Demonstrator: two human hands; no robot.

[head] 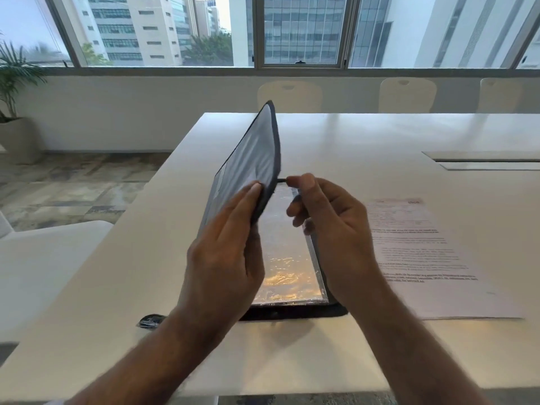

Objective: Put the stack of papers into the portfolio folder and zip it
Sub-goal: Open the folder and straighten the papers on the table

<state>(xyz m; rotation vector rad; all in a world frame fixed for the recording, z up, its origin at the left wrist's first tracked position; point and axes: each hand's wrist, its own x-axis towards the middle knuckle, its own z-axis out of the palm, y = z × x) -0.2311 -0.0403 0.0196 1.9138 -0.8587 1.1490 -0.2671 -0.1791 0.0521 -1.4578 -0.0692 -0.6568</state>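
Windows (301,30) with tall buildings outside run across the far wall, above a row of pale chairs (407,93) and a long white table (365,135). On the table, between and under the hands, lies the folder (251,162), dark-edged and partly open: its cover stands tilted up to the left, while its lower half lies flat, showing a shiny clear sleeve (287,267). The left hand (225,258) grips the raised cover near its right edge, thumb on the pale inner lining and fingers hidden behind it. The right hand (324,226) is just beside that edge, thumb and forefinger pinching a small dark piece that sticks out from it, seemingly the zip pull, though blur hides detail; the other fingers are curled. Right of the right hand, the papers (432,258) lie flat on the table, close to the folder. A small dark object (150,320) sits near the left forearm. A potted plant (14,92) stands far left.
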